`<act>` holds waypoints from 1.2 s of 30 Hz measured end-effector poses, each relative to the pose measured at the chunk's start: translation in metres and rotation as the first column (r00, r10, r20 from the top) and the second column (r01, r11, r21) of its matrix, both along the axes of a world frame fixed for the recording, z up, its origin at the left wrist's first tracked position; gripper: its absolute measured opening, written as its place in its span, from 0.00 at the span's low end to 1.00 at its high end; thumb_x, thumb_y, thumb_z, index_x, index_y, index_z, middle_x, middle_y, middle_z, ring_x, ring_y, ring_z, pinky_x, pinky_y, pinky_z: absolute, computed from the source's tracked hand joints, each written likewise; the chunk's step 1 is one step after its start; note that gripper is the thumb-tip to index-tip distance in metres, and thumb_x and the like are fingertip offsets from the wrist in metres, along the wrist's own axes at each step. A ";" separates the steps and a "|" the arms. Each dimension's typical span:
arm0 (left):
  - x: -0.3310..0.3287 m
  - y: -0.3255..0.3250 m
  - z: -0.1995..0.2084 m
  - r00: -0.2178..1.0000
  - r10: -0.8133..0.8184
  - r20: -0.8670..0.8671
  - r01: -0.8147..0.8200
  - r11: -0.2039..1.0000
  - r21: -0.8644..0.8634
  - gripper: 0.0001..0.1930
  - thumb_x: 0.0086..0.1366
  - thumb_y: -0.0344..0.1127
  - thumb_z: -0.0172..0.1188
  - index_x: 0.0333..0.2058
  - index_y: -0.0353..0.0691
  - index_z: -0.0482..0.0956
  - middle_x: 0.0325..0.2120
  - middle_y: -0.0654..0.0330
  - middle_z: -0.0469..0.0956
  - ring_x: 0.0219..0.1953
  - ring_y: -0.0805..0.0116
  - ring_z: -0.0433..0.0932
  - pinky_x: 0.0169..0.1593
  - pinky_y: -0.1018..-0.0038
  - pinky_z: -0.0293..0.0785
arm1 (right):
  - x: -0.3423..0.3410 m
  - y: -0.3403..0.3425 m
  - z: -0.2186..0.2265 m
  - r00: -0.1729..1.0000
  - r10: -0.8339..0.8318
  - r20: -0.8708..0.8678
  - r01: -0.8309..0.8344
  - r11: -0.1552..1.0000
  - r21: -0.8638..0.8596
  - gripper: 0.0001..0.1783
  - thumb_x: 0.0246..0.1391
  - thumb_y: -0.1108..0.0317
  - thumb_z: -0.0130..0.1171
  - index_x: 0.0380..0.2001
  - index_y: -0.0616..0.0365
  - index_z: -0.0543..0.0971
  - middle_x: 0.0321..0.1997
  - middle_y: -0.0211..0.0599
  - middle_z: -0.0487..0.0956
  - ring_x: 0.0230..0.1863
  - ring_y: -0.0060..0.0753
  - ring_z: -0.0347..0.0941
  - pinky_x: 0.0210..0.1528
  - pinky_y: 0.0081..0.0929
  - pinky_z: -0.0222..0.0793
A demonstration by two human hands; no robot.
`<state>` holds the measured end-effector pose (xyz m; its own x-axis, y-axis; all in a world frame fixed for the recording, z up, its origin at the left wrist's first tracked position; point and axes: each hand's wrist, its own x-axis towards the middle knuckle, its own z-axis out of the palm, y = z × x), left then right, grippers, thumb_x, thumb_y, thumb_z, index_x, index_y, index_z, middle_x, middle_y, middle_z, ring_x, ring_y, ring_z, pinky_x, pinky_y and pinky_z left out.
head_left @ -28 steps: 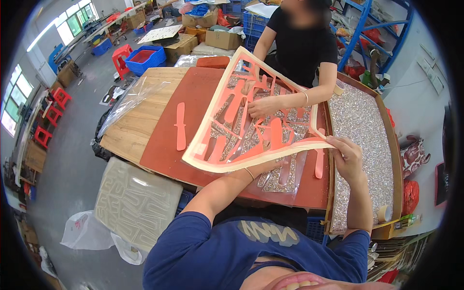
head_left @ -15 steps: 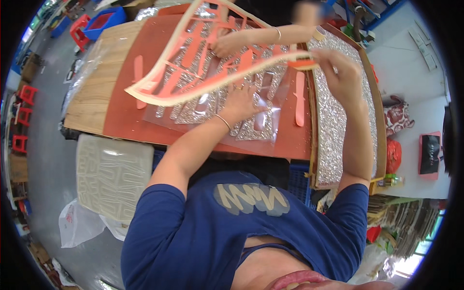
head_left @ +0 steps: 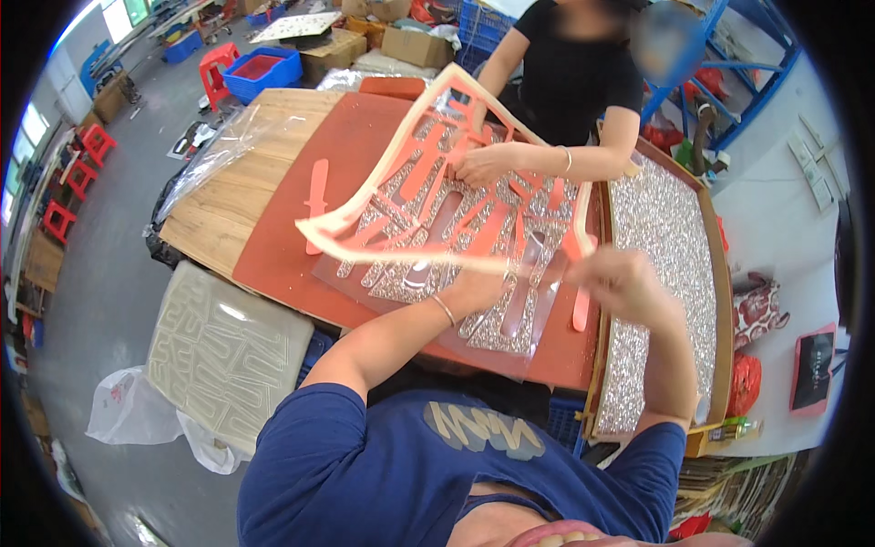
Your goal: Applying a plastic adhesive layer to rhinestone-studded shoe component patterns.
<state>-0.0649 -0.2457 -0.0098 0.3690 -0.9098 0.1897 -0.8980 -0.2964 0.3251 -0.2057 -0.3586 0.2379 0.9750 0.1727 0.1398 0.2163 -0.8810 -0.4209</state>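
A large pink cut-out sheet with a cream border [head_left: 355,211] is tilted above the table, its near edge raised. My right hand [head_left: 624,284], blurred, is closed on its near right corner. Under the near border, my left hand [head_left: 476,290] presses down with fingers outstretched, the tips partly covered. It rests on a clear plastic sheet [head_left: 433,342] bearing glittery silver shapes [head_left: 501,337]. Across the table, a co-worker's hand [head_left: 488,165] reaches into the openings of the pink sheet.
Loose pink strips lie on the red-brown tabletop [head_left: 273,232], one strip [head_left: 317,196] at the left. To the right stands a shallow box [head_left: 656,292] of silver glitter. A pale moulded tray [head_left: 228,351] sits at lower left. Blue shelving [head_left: 761,68] rises at far right.
The view has shifted, showing more of the co-worker. My right hand has come down, lowering the near edge of the pink sheet over my left hand, which stays on the plastic.
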 end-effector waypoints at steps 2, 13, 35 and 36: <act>0.008 0.003 -0.011 0.954 -0.188 0.233 0.176 0.982 0.073 0.20 0.58 0.42 0.49 0.44 0.33 0.70 0.42 0.48 0.71 0.50 0.51 0.67 0.54 0.51 0.58 | -0.009 0.006 -0.019 0.991 -0.042 -0.125 0.041 0.999 -0.016 0.07 0.38 0.77 0.59 0.27 0.58 0.80 0.30 0.38 0.79 0.33 0.37 0.75 0.35 0.29 0.72; 0.006 0.027 -0.018 0.995 0.034 0.097 -0.027 0.997 -0.073 0.16 0.54 0.38 0.51 0.38 0.34 0.74 0.33 0.48 0.73 0.40 0.51 0.73 0.47 0.58 0.66 | 0.092 -0.018 -0.184 0.968 -0.250 -0.026 0.247 0.965 -0.084 0.09 0.49 0.67 0.54 0.29 0.61 0.79 0.30 0.41 0.78 0.31 0.42 0.75 0.32 0.35 0.68; 0.012 0.027 -0.001 1.000 0.000 0.030 0.002 0.998 -0.058 0.16 0.55 0.39 0.51 0.38 0.34 0.74 0.34 0.49 0.73 0.41 0.51 0.72 0.48 0.57 0.64 | 0.160 0.004 -0.235 0.917 -0.398 0.038 0.385 0.855 -0.348 0.10 0.39 0.70 0.53 0.23 0.67 0.77 0.30 0.55 0.75 0.34 0.52 0.74 0.38 0.40 0.72; 0.012 0.027 -0.001 1.000 0.001 0.027 0.001 0.998 -0.056 0.16 0.55 0.40 0.51 0.38 0.34 0.74 0.34 0.50 0.73 0.41 0.51 0.72 0.48 0.57 0.64 | 0.160 0.009 -0.234 0.915 -0.404 -0.007 0.365 0.833 -0.416 0.09 0.41 0.71 0.53 0.25 0.66 0.78 0.33 0.53 0.75 0.37 0.50 0.74 0.38 0.39 0.72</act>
